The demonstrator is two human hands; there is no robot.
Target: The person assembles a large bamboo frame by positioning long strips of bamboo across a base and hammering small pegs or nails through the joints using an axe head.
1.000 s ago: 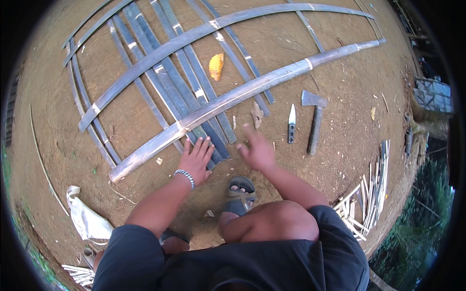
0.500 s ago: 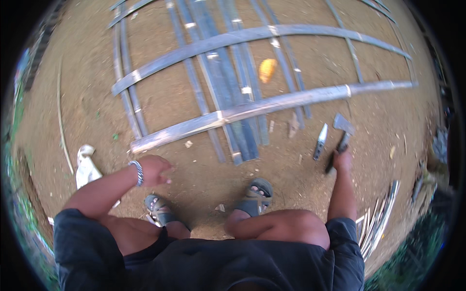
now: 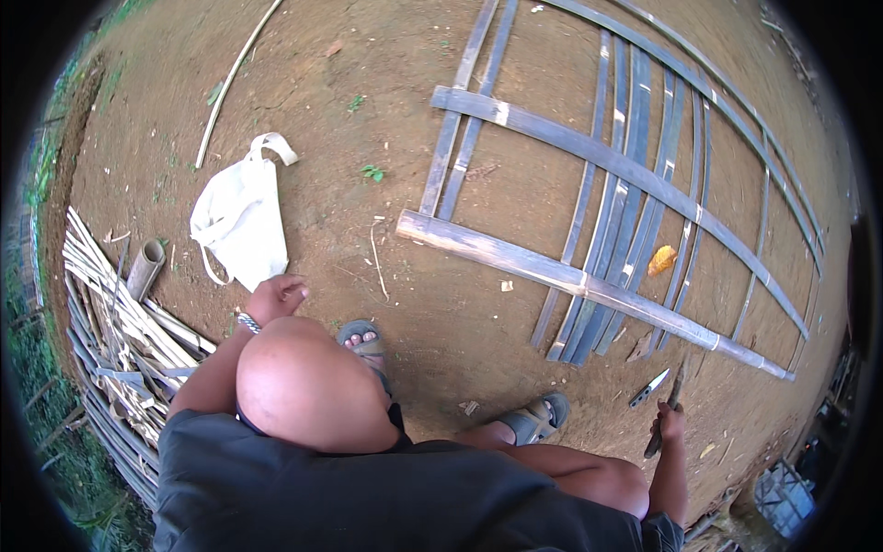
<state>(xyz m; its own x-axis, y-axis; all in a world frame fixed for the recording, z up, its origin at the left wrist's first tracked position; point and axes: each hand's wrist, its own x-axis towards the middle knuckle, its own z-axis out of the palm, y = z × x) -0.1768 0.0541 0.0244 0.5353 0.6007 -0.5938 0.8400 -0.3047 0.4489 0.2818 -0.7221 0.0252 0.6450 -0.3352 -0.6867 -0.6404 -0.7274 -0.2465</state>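
My left hand, with a braided bracelet at the wrist, hovers beside my raised knee by the white cloth bag. Its fingers are loosely bent and apart, and nothing shows in them. At the right, my right hand is closed around the dark handle of a hatchet, whose blade appears nearly edge-on. Just left of it, a knife with a dark handle lies on the dirt. Beyond my feet lies a lattice of bamboo strips, with a thick bamboo pole along its near side.
A pile of split bamboo sticks lies at the left, with a short bamboo tube on it. A long thin stick rests beyond the bag. A yellow leaf lies among the strips. My sandalled feet stand on bare soil.
My view has swung left, bringing the whole white bag and the stick pile into sight. My left hand has come close to the bag. The hatchet stays in my right hand, its blade turned.
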